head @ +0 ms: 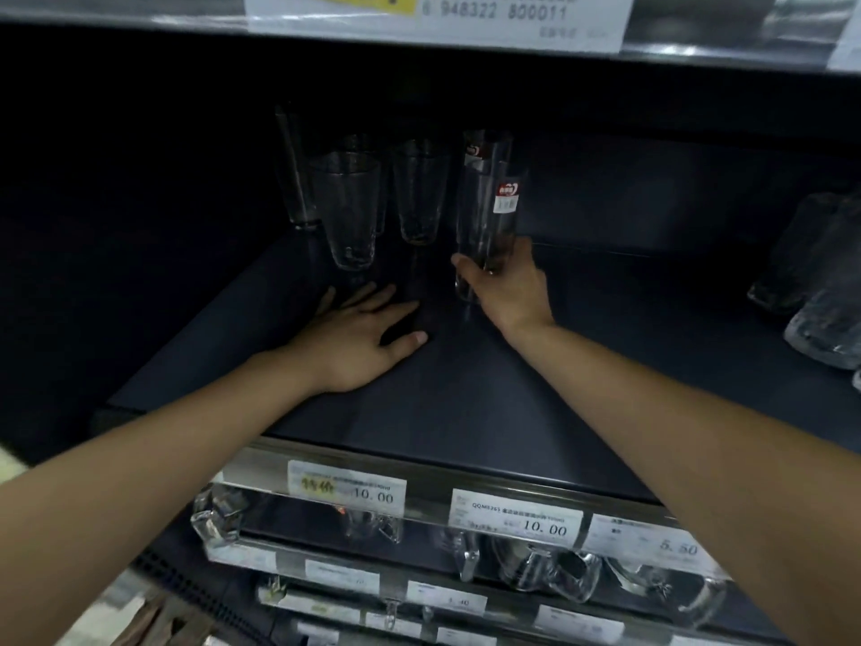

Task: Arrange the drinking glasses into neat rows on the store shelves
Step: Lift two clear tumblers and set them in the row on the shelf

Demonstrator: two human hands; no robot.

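Tall clear drinking glass with red sticker (487,212) is upright at mid dark-grey shelf (466,403), beside clear tapered tumblers (349,212). Right grip (508,291) wraps its base; left grip (358,338) rests flat, fingers spread, on the shelf.

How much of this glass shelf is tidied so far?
Early days. A few glasses stand grouped at the back of the shelf. In hand: the right hand grips a tall stickered glass beside them, while the left hand rests flat on the shelf. Left: the blurred glasses at the far right, and forming proper rows.
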